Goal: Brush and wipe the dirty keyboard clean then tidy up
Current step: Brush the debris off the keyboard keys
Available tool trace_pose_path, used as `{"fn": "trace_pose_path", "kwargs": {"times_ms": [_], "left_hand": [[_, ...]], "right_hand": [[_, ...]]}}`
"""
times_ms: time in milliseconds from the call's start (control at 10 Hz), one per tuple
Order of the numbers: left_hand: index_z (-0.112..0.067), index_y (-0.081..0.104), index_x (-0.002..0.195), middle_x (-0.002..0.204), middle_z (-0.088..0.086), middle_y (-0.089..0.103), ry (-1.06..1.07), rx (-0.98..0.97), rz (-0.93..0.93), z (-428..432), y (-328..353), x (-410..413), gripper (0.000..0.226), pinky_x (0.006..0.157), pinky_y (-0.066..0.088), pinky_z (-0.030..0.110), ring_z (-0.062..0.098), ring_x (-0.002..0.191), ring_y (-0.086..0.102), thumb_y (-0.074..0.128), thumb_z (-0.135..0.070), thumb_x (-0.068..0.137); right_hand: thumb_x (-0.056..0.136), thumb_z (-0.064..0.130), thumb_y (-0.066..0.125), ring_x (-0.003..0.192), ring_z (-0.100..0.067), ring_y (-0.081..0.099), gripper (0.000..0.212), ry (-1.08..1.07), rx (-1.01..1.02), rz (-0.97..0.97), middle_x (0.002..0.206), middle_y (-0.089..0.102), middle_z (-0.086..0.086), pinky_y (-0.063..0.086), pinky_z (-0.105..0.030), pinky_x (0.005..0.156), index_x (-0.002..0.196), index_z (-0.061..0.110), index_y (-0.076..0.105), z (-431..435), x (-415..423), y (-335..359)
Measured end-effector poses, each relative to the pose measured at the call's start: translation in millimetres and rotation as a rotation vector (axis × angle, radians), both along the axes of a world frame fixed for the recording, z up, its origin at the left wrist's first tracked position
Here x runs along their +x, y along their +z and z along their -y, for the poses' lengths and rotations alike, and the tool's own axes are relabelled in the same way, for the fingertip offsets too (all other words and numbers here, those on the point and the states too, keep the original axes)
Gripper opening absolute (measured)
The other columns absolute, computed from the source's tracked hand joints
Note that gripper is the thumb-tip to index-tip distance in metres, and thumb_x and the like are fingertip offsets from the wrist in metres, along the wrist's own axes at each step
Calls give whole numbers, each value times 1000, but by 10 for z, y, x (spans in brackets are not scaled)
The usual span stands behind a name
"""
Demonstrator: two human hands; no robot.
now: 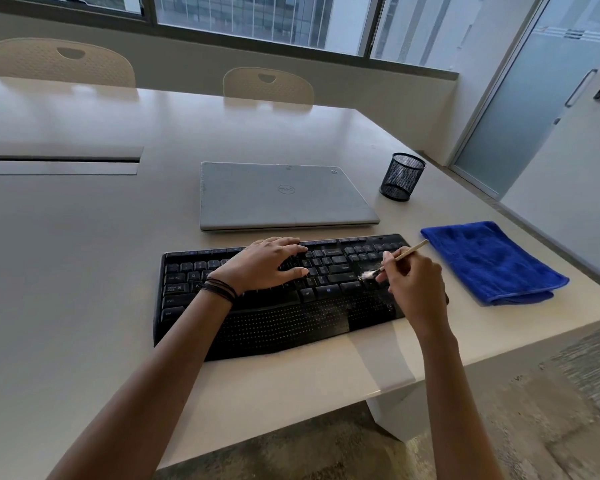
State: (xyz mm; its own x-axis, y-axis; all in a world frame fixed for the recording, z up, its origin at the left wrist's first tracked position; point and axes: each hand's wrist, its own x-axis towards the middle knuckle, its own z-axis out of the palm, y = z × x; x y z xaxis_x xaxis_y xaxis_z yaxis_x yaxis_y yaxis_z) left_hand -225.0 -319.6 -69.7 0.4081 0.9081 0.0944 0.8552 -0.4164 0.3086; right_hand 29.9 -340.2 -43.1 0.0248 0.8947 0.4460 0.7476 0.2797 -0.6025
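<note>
My left hand [267, 263] flat on curved black keyboard [291, 323] | right hand [416, 289] pinches thin wooden brush [400, 256] | white specks [381, 305], perhaps dust.

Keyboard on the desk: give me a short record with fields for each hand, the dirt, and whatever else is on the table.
keyboard: black, flat on the white table
left hand: rests flat on the middle keys, fingers straight
right hand: pinches a thin brush, bristles on the right-side keys
dirt: pale specks on the palm rest, right side
cloth: blue, folded, right of the keyboard, untouched
laptop: closed, behind the keyboard
cup: black mesh, right of the laptop
</note>
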Motion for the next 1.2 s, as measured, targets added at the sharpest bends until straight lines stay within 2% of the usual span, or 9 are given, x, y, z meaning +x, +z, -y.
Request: {"fn": "trace_pose_path", "kwargs": {"times_ms": [200,300,400,500,600,700,900,1200], "left_hand": [[-23,35,143,152,0,30,2,0,-3,5,9,4,59,113,26,38,17,138,31,43,-52,92],[-24,35,143,152,-1,30,6,-4,-6,11,15,9,59,113,26,38,16,138,30,42,-53,92],[-24,35,143,152,-1,30,7,-6,-5,12,17,9,59,114,25,37,16,139,30,42,-52,92],[-24,35,143,152,0,30,6,-4,-7,13,20,12,59,114,25,37,17,139,29,42,-52,92],[-24,35,143,152,-1,30,9,-5,-8,13,17,9,59,114,25,37,17,139,29,42,-53,92],[-24,35,143,152,-1,30,7,-2,-7,11,10,2,59,113,26,38,17,138,30,42,-53,92],[-24,35,143,152,-1,29,8,-6,-14,5,13,6,59,114,25,38,17,139,29,42,-53,92],[-25,35,143,152,-1,30,11,-6,-6,16,19,8,58,114,25,37,16,139,29,42,-53,92]], "right_hand": [[93,23,54,49,3,58,22,0,21,-35,67,70,-1,47,-9,54,83,6,65,-15,-10,-20],[93,22,54,51,8,58,20,32,47,-112,65,68,1,44,-6,49,79,9,63,-21,-23,-22],[92,21,54,53,2,60,14,36,129,-152,67,66,1,47,-9,49,81,15,60,-46,-2,-3],[92,16,54,57,-4,60,12,74,85,-34,73,67,-5,51,-12,58,91,7,63,-96,16,-8],[92,14,55,61,-9,63,13,112,33,72,75,69,-7,50,-11,60,93,5,64,-103,11,-33],[91,13,57,61,-7,63,11,153,8,99,74,70,-6,51,-11,60,89,7,65,-69,26,-6],[91,20,56,61,-8,64,17,139,-9,69,74,70,-5,52,-18,59,90,6,66,-24,25,74],[91,21,58,57,1,60,17,150,-6,31,71,70,-3,50,-13,61,88,7,66,0,-36,95]]}}
